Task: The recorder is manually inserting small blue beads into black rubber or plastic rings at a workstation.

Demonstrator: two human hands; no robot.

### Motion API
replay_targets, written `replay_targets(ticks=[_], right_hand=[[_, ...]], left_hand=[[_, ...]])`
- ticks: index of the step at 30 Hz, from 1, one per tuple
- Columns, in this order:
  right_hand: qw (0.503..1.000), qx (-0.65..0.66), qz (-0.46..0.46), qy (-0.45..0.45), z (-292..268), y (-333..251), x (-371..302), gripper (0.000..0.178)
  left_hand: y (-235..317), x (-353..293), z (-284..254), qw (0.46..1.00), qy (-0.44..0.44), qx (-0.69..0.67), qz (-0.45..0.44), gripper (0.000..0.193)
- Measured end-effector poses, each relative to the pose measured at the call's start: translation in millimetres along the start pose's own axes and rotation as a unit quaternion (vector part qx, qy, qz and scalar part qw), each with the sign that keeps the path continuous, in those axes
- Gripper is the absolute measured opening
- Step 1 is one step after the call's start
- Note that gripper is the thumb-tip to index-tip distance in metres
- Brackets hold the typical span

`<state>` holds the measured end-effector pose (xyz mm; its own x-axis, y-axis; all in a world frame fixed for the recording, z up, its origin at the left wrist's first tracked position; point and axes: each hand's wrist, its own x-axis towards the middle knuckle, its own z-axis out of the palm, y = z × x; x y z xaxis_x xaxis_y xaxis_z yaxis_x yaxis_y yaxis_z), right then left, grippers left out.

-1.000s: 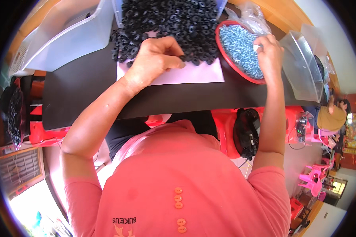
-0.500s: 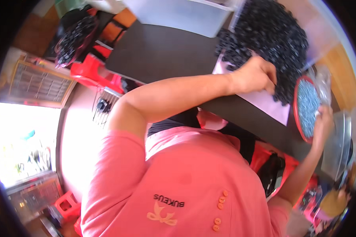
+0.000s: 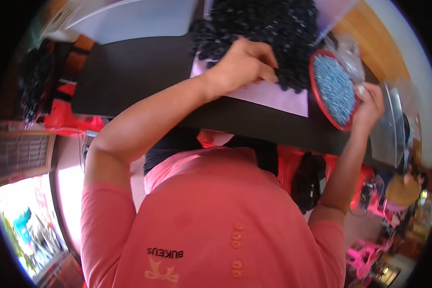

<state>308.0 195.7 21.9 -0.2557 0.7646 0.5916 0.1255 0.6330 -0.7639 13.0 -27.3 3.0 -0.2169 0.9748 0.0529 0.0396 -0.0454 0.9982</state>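
Observation:
My left hand [image 3: 245, 65] is at the near edge of a big heap of small shiny black pieces [image 3: 278, 29]. Its fingers are curled together, and whatever is between them is hidden. Beneath that hand a pale pink sheet [image 3: 285, 100] lies partly under the heap. To the right is a shallow red bowl [image 3: 314, 79] full of small blue-grey metal pieces [image 3: 335, 89], too small to name. At the bowl's right rim my right hand [image 3: 371, 103] has its fingers closed, with a small whitish spot at the fingertips that I cannot make out.
Everything lies on a dark table [image 3: 134, 65]. A translucent plastic bin [image 3: 134, 21] stands at the far left, and a clear plastic bag [image 3: 348, 55] sits behind the bowl. Another clear container [image 3: 388, 127] is at the right. Red stools [image 3: 65, 117] stand beyond the table's left end.
The whole view has turned and shifted, so the table now looks more level. My left hand stays by the black heap and my right hand by the bowl's rim, its fingers slightly shifted.

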Motion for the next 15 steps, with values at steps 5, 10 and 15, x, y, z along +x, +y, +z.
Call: replay_targets(ticks=[5,10,15], right_hand=[[0.990,0.065,0.008,-0.127,62,-68,-29,0.006],[0.946,-0.064,-0.220,-0.231,118,-95,-51,0.008],[0.911,-0.099,-0.310,-0.255,135,-95,-48,0.011]], left_hand=[[-1,3,4,1.000,-0.014,0.005,-0.006,0.017],[2,3,6,1.000,-0.010,0.016,0.001,0.017],[4,3,3,1.000,-0.016,-0.004,-0.004,0.017]])
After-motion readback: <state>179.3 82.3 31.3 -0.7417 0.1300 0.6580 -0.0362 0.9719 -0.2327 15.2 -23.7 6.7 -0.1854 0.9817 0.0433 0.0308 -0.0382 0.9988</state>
